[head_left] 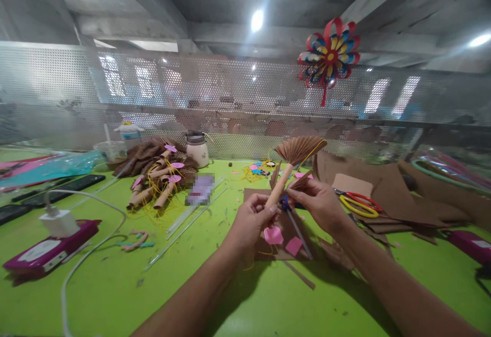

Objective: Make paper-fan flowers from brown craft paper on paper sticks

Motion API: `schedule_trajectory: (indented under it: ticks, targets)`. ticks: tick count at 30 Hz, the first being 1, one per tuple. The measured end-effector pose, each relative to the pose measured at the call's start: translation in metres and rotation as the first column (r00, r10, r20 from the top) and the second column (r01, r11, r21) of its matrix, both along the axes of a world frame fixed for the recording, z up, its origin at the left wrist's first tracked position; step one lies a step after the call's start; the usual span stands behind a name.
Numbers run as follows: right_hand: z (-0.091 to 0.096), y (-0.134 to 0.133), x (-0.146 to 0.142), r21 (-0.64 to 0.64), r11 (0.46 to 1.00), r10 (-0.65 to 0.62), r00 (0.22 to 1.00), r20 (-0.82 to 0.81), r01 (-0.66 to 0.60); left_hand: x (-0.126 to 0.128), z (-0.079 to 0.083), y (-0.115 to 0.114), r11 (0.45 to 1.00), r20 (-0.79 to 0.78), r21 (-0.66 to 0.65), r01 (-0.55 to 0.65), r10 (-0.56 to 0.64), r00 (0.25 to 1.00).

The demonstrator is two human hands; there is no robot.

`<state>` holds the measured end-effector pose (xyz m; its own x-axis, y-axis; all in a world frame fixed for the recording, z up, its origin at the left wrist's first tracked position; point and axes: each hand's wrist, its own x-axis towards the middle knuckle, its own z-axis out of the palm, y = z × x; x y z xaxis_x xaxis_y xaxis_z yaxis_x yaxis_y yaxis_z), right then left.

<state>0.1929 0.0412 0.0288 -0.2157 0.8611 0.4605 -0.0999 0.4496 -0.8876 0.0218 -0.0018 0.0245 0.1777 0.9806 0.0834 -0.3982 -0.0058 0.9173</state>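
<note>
My left hand [251, 219] is closed round the lower end of a rolled tan paper tube [280, 183], held up above the green table [115, 286]. A pleated brown paper fan [297, 149] with a yellow strand tops the tube. My right hand [318, 201] pinches a small brown pleated piece [301, 179] against the tube's side. Under the hands lie a brown paper sheet [253, 194], pink cut-outs [273, 236] and a thin grey stick [299, 234].
A pile of finished brown paper figures [157, 176] lies at back left beside a small jar [197, 149]. Red and yellow scissors [358, 203] rest on brown paper sheets [402, 188] at right. A charger and cable [59, 222] sit on a magenta box [49, 250]. A paper pinwheel [329, 55] hangs on the mesh wall.
</note>
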Motion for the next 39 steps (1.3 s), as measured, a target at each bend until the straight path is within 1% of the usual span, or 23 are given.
schedule_trajectory:
  ticks: [11, 18, 22, 30, 35, 39]
  targets:
    - [0.006, -0.005, -0.003, 0.014, 0.999, -0.045, 0.999, 0.025, 0.045, 0.000, -0.004, 0.002, 1.000, -0.027, 0.011, -0.001, 0.001, 1.000]
    - [0.006, -0.008, -0.004, 0.017, 0.998, -0.063, 0.998, 0.023, 0.063, 0.000, -0.003, 0.002, 0.999, 0.024, -0.027, 0.021, -0.020, 1.000]
    - [0.006, -0.009, -0.004, 0.022, 0.997, -0.071, 0.997, 0.026, 0.071, 0.000, -0.005, 0.002, 0.999, 0.039, -0.036, 0.015, -0.013, 0.999]
    - [0.007, -0.008, -0.003, 0.009, 0.997, -0.073, 0.997, 0.031, 0.073, 0.001, -0.005, 0.002, 1.000, -0.054, 0.014, -0.011, 0.011, 0.998]
    - [0.006, -0.011, -0.006, 0.012, 0.993, -0.113, 0.993, 0.026, 0.113, 0.001, -0.005, 0.000, 0.998, -0.121, 0.054, -0.039, 0.045, 0.992]
    - [0.003, -0.012, -0.009, -0.002, 0.989, -0.146, 0.989, 0.014, 0.146, 0.001, -0.004, 0.000, 0.996, -0.144, 0.072, -0.043, 0.053, 0.988]
